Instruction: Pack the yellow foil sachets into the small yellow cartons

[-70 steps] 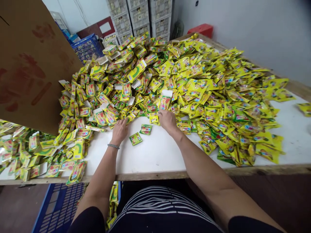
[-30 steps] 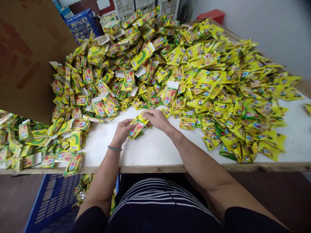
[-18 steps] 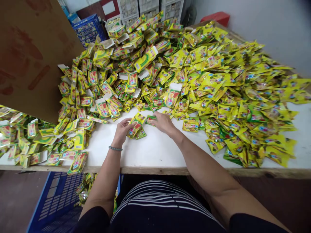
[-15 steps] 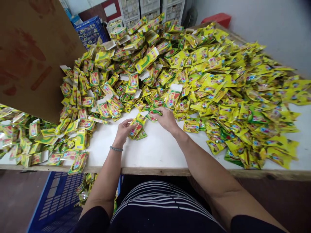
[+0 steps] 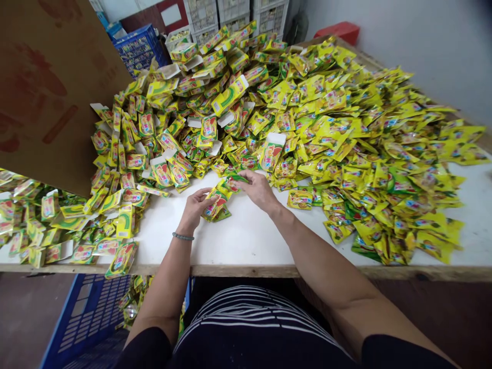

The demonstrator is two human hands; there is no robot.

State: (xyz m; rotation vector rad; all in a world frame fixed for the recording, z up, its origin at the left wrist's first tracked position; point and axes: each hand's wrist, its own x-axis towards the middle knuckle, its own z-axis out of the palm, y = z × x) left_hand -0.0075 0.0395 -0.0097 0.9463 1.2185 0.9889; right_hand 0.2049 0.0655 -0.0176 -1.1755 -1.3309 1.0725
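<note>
My left hand (image 5: pixel 195 209) is closed on a yellow and green packet (image 5: pixel 216 204) with a fruit print, low over the white tabletop (image 5: pixel 246 241). Under it a bit of another green packet (image 5: pixel 223 215) pokes out. Between the fingertips of my right hand (image 5: pixel 258 188) is a small green sachet (image 5: pixel 236 180), whose near end meets the upper edge of the left hand's packet. Whether the left packet is a carton or a pouch is hard to tell. Just beyond my right hand lies a small carton (image 5: pixel 272 151) with its white flap up.
Small cartons (image 5: pixel 169 138) heap up at the left and middle, yellow sachets (image 5: pixel 357 138) at the right. A large brown cardboard box (image 5: pixel 57 97) stands at left. Below the table's wooden edge (image 5: pixel 246 271) sits a blue crate (image 5: pixel 84 318); white crates (image 5: pixel 234 18) are stacked behind.
My right hand has moved slightly left with the green sachet, which now touches the packet in my left hand. The left hand has hardly moved.
</note>
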